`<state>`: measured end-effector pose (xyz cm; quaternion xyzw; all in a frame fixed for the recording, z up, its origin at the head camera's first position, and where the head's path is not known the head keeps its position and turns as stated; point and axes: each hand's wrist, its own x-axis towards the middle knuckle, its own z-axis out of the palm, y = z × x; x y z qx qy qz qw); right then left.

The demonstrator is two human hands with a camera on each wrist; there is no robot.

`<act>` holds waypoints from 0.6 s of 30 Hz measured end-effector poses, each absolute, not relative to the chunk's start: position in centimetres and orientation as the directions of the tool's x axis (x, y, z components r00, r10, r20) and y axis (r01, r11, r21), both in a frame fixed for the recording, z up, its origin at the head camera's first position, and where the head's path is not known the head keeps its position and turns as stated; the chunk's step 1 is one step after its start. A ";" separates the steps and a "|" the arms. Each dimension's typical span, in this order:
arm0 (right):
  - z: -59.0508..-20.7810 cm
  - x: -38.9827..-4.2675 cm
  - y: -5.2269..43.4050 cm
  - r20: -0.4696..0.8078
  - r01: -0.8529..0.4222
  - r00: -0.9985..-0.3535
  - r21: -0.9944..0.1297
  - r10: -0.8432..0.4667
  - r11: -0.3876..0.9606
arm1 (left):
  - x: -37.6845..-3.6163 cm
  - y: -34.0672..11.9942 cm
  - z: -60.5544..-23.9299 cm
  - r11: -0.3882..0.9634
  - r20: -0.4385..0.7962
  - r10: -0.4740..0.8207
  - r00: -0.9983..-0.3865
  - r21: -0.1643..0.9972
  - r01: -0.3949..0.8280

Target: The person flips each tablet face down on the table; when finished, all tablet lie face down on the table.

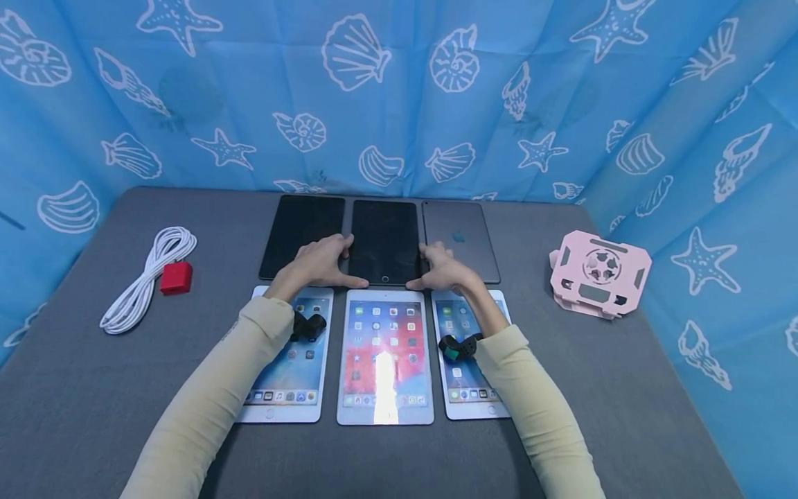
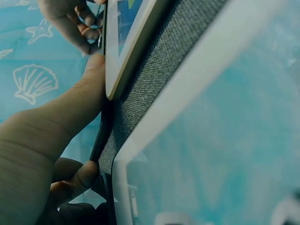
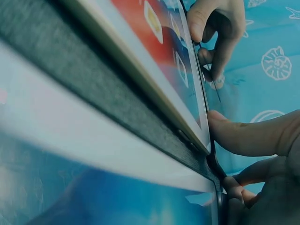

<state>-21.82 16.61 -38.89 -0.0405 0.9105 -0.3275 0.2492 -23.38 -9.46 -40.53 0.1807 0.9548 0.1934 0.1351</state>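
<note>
A black-screened tablet (image 1: 384, 239) lies face up in the middle of the back row. My left hand (image 1: 319, 262) grips it at the lower left, thumb at the near corner and fingers along the side edge. On the opposite side my right hand (image 1: 444, 267) holds it the same way, its fingers reaching between it and the grey tablet (image 1: 461, 239), which lies back up. Directly in front is a white tablet (image 1: 368, 360) with a lit red and blue home screen. Both wrist views show thumbs and curled fingers at the dark tablet's thin edge.
Another dark tablet (image 1: 305, 232) lies at the back left. Lit white tablets stretch under my forearms, one on the left (image 1: 314, 378) and one on the right (image 1: 464, 381). A coiled white cable (image 1: 146, 284), a red block (image 1: 176, 277) and a pink stand (image 1: 601, 274) flank them.
</note>
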 end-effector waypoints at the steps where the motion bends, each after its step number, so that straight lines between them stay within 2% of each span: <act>1: -38.9 -21.9 16.7 -0.434 0.104 -0.868 -0.632 -0.239 0.768 | -23.4 -9.4 -40.5 0.858 -0.189 0.399 -0.897 0.423 0.292; 10: -39.2 -22.0 17.1 -0.463 0.233 -0.856 -0.743 -0.231 0.627 | -23.6 -9.1 -40.3 0.841 -0.196 0.428 -0.882 0.445 0.309; 18: -39.6 -21.9 17.7 -0.404 0.213 -0.869 -0.828 -0.287 0.519 | -23.7 -9.4 -40.1 0.828 -0.195 0.440 -0.876 0.467 0.312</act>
